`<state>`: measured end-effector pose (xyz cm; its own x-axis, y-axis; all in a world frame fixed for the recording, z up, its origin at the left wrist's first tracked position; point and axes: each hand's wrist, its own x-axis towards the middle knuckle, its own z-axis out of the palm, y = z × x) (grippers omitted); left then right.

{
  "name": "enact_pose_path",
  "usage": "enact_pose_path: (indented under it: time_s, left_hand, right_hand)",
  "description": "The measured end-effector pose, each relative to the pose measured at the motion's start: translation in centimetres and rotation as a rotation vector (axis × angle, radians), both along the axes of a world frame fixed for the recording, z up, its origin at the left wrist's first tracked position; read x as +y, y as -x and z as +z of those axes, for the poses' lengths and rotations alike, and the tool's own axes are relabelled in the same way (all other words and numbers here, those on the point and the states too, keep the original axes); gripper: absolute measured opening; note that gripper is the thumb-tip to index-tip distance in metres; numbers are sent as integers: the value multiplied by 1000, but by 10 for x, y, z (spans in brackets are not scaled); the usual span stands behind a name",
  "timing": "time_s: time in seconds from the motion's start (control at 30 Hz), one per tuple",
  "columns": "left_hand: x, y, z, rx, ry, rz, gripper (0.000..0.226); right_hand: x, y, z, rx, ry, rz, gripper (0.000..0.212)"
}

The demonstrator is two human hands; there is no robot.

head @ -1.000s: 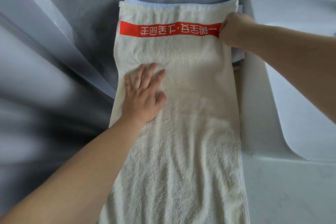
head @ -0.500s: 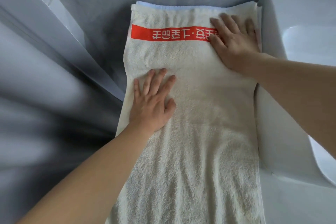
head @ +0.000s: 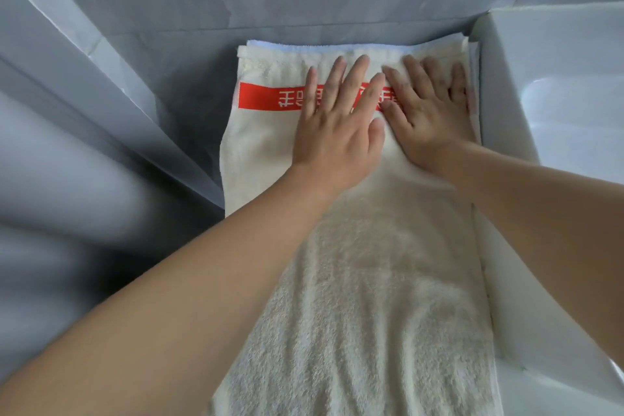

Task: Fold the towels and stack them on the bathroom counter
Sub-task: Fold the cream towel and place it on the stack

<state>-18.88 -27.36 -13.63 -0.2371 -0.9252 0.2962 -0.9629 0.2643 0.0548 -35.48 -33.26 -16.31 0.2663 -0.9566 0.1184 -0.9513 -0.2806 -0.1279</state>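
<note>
Cream towel (head: 364, 280) with a red band (head: 266, 95) lies long and flat down the middle of the frame on the grey counter (head: 189, 84), far end on a pale blue towel (head: 304, 45) peeking out at upper centre, beside the white sink (head: 557, 84) on the right; left hand (head: 337, 132) and right hand (head: 429, 118) press flat on it side by side, fingers straight and spread, holding nothing; looks early-to-mid: at least one towel down, this one not yet folded short

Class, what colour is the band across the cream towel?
Red band with white lettering, head view.
</note>
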Motion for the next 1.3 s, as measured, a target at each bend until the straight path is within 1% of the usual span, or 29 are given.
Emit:
enact_pose_path:
  time_s: [0.07, 0.13, 0.17, 0.3, 0.4, 0.53, 0.77, 0.9, 1.07, 1.17, 1.23, 1.27, 1.3]
  left_hand:
    - [-31, 7, 1, -35, -158, 89, 59]
    - [-46, 0, -9, 32, -293, 113, 61]
    - [-48, -4, -14, 61, -310, 105, 62]
    - [-46, -10, -23, 70, -247, 65, 65]
    - [-49, -19, -23, 50, -247, 59, 67]
    - [-51, -46, -27, 8, -252, 109, 71]
    - [-47, -78, -29, -73, -252, 176, 77]
    - [-47, -86, -28, -86, -244, 203, 83]
    - [-49, -87, -24, -71, -279, 299, 83]
    - [-48, -83, -17, -8, -294, 434, 76]
    - [-38, -74, -13, 43, -238, 534, 74]
    - [-25, -67, -13, 57, -171, 523, 73]
    - [-8, -59, -15, 69, -81, 444, 70]
  right_hand:
    - [0, 1, -1, 1, 7, -1, 61]
    - [0, 0, -3, -11, 29, 3, 61]
    - [-1, 0, -3, -14, 39, 7, 62]
    - [-1, 0, -4, -17, 48, -15, 65]
    - [-1, 0, -2, -7, 42, -9, 64]
    - [0, 0, -4, -14, 52, 1, 60]
    - [1, -1, -2, -39, 62, -20, 67]
    - [1, -1, -4, -40, 79, -31, 67]
    - [2, 0, -6, -51, 92, -20, 66]
    - [1, 0, -6, -47, 107, -19, 62]
    - [2, 1, -7, -41, 110, -23, 61]
    - [3, 0, -7, -43, 112, -22, 62]
    - [2, 0, -7, -47, 114, -20, 62]
